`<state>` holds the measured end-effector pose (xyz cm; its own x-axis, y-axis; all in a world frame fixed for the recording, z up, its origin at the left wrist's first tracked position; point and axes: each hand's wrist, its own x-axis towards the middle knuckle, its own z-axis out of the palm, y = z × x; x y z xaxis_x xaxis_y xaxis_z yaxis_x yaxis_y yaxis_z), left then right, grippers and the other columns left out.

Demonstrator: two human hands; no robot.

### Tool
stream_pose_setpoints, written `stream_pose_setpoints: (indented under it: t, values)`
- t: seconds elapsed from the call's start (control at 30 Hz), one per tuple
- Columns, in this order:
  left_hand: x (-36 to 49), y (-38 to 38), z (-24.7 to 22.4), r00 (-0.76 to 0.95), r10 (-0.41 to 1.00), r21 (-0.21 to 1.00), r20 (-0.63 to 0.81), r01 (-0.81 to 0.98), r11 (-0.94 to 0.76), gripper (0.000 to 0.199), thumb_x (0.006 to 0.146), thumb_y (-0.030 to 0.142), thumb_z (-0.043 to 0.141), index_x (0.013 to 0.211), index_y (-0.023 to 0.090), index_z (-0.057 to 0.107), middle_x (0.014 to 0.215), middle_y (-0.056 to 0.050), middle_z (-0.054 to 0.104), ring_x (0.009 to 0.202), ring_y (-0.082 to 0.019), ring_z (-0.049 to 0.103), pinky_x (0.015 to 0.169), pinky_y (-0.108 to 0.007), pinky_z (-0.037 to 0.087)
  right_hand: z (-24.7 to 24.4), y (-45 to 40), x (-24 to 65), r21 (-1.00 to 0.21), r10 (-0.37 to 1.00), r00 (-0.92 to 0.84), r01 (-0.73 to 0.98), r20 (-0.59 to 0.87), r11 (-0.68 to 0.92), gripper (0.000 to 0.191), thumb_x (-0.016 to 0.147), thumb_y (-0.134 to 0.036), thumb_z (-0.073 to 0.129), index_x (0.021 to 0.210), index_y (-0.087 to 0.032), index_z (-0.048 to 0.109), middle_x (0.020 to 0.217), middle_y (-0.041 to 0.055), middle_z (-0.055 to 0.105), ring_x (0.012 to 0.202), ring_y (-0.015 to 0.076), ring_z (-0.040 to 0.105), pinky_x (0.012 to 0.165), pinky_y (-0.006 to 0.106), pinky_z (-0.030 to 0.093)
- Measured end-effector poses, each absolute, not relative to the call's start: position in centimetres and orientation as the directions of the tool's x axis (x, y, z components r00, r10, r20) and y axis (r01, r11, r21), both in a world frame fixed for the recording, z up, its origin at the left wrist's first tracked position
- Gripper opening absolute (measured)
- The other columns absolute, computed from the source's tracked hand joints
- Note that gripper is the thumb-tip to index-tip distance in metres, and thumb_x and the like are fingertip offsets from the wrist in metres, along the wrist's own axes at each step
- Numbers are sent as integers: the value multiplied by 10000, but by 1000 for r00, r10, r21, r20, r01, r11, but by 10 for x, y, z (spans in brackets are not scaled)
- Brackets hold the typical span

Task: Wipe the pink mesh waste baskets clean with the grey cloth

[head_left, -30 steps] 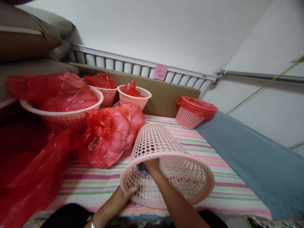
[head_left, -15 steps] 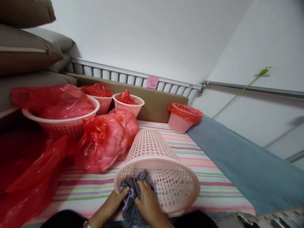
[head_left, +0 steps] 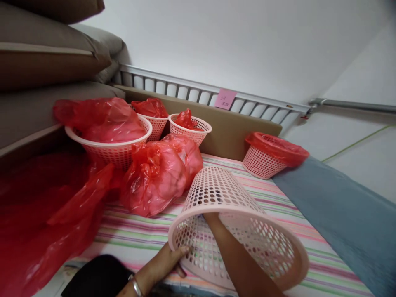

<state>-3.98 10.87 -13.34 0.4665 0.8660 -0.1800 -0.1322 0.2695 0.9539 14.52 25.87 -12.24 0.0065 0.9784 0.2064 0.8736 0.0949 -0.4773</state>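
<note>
Chief: Where was the basket?

Inspector: The pink basket [head_left: 229, 196] lay on its side, forward and right of the left hand [head_left: 175, 258] and touching it. Its long axis ran forward from that hand, wide mouth toward the wearer, narrow base farthest off.

Chief: State of the hands?

Inspector: The left was closed on the basket's near left rim, thumb inside, fingers outside and beneath. The right hand [head_left: 211, 215] was inside the mouth, forward and right of the left. The wall covered most of it; how far open it was, or what it held, could not be told.

Chief: Nearer the base?

Inspector: The right.

Chief: Edges and room?

Inspector: Striped cloth [head_left: 133, 225] extended on both sides of the basket, its near edge just short of the left hand. Forward of that hand, a red bag [head_left: 154, 177] crowded the basket's left side; contact was unclear. A lined basket [head_left: 262, 163] stood well apart, forward and right of both hands.
</note>
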Motion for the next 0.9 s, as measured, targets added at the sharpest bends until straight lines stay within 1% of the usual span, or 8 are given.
stream_pose_setpoints:
  t: [0.23, 0.4, 0.5, 0.57, 0.6, 0.67, 0.83, 0.9]
  values:
    - [-41, 109, -134, 469, 864, 951, -183, -139, 277, 704, 797, 494, 577, 1381, 194, 324, 1119, -138, 644, 523, -106, 651, 463, -195, 540, -123, 257, 145, -416, 984, -45, 902, 173, 114, 340, 862, -221, 383, 1116, -179, 606, 1186, 76, 601, 1167, 227, 479, 1053, 385, 263]
    - [-40, 109, -139, 448, 871, 957, -201, -99, 272, 764, 772, 551, 571, 1390, 187, 307, 1049, -136, 680, 556, -166, 679, 467, -249, 548, -122, 183, 137, -380, 989, -103, 915, 102, 135, 469, 723, -147, 490, 1188, -126, 552, 1179, 129, 592, 1126, 248, 519, 972, 335, 377]
    - [-40, 109, -137, 438, 892, 978, -107, -114, 174, 740, 759, 543, 596, 1373, 201, 365, 1226, -142, 616, 978, -298, 657, 782, -402, 565, -123, 126, 136, -375, 986, -161, 912, 53, 169, 482, 683, -134, 497, 1160, -154, 569, 1174, 119, 587, 1115, 240, 526, 960, 311, 392]
    - [-43, 110, -133, 392, 919, 992, -26, -101, 71, 659, 750, 525, 618, 1302, 194, 480, 1314, -119, 562, 1221, -320, 491, 1052, -455, 367, -123, 98, 137, -375, 984, -180, 911, 11, 170, 494, 667, -135, 498, 1154, -183, 568, 1219, 107, 557, 1144, 241, 504, 976, 318, 381]
    - [-45, 110, -131, 380, 925, 995, 3, -95, 36, 617, 750, 521, 620, 1262, 190, 527, 1320, -110, 562, 1269, -316, 437, 1113, -454, 262, -122, 88, 139, -376, 984, -178, 912, -5, 163, 504, 662, -134, 496, 1158, -191, 564, 1233, 104, 546, 1154, 242, 496, 982, 323, 376]
    - [-51, 110, -129, 390, 921, 995, 21, -102, 21, 551, 767, 522, 598, 1201, 184, 581, 1302, -104, 581, 1285, -317, 416, 1136, -463, 195, -121, 76, 142, -377, 984, -177, 912, -16, 158, 529, 651, -131, 496, 1173, -198, 553, 1228, 100, 544, 1154, 242, 494, 984, 328, 374]
    - [-60, 111, -133, 294, 956, 981, -8, -182, 64, 625, 818, 510, 535, 1333, 169, 437, 1420, -113, 451, 1313, -281, 389, 1119, -431, 266, -115, 90, 146, -413, 974, -223, 885, 25, 213, 482, 637, -141, 519, 1105, -235, 585, 1114, 68, 600, 1041, 230, 563, 920, 326, 418]
    - [-58, 111, -134, 306, 949, 981, -73, -151, 124, 708, 806, 544, 527, 1382, 167, 362, 1427, -138, 434, 1208, -318, 511, 1038, -465, 391, -115, 110, 142, -449, 987, -152, 879, 58, 162, 421, 627, -132, 527, 1032, -206, 614, 1039, 75, 633, 984, 231, 591, 883, 318, 438]
